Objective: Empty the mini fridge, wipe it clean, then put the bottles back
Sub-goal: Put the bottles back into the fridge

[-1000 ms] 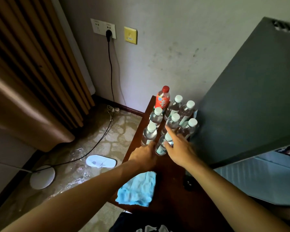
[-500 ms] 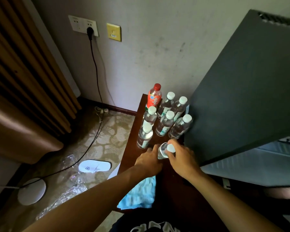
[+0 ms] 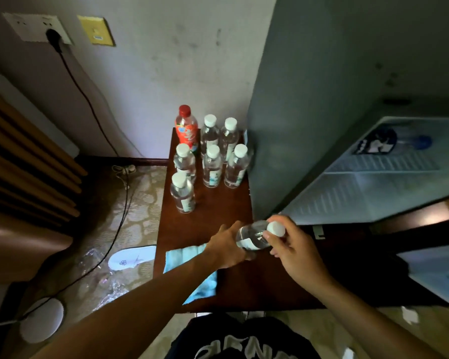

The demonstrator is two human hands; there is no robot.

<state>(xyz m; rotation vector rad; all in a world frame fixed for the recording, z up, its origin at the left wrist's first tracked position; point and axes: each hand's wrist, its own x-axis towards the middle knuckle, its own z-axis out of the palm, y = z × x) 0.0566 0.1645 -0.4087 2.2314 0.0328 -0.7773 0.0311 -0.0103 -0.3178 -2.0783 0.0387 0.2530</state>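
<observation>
A clear water bottle (image 3: 252, 235) with a white cap is tilted above the dark wooden table (image 3: 218, 218). My left hand (image 3: 227, 248) holds its lower body and my right hand (image 3: 293, 246) grips it near the cap. Several more white-capped water bottles (image 3: 211, 165) and a red-capped, red-labelled bottle (image 3: 186, 128) stand at the table's far end. A light blue cloth (image 3: 189, 257) lies on the near left of the table, partly under my left forearm. The mini fridge (image 3: 389, 167) stands open at the right, with its grey door (image 3: 322, 104) swung out beside the bottles.
A black cable (image 3: 94, 112) runs from the wall socket down across the patterned floor. A white slipper (image 3: 132, 257) and crumpled clear plastic (image 3: 106, 281) lie left of the table. A round white lamp base (image 3: 42, 320) sits bottom left. Brown curtains (image 3: 24, 161) hang at the left.
Both hands lifted one water bottle out of the group and drew it back toward me, tilting it. The view tipped downward and to the right.
</observation>
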